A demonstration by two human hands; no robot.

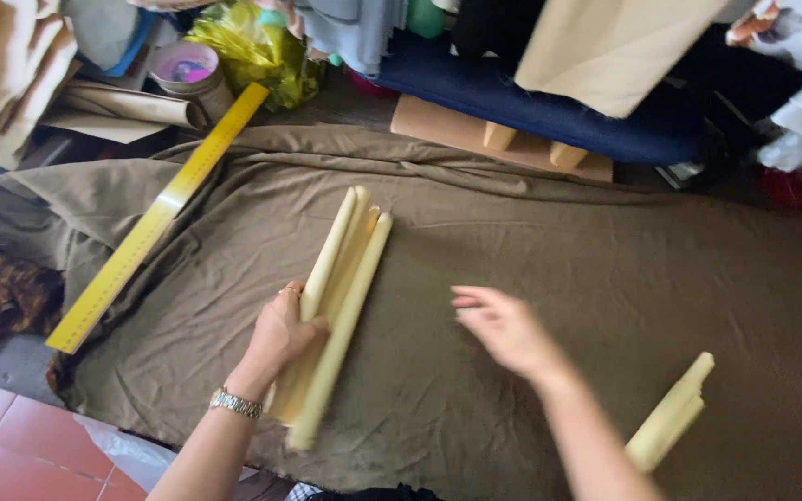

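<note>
1. While gripping a bundle of rolled cream paper patterns (338,306), left hand (282,336): fingers wrapped and clamped round the rolls near their lower half, a ring on one finger, a metal wristwatch (236,403) on the wrist.
2. Bundle: several long rolls side by side, lying slantwise on the olive-brown cloth (559,269), upper ends pointing away, lower end near the cloth's near edge.
3. Right hand (503,327): blurred, palm down, fingers stretched out and loosely apart, holding nothing, hovering over bare cloth just right of the bundle; touching the cloth or not, cannot tell.
4. Another cream roll (672,414): apart, lying on the cloth to the right of the right forearm.
5. Long yellow ruler (161,211): slanted across the cloth's left edge, well apart from the hands.
6. Cloth: spread flat over the floor, wrinkled at the far and left edges, red tiles (2,436) showing at lower left.
7. Beyond the far edge: piled fabrics, a yellow plastic bag (251,48), a wooden block (475,134).
</note>
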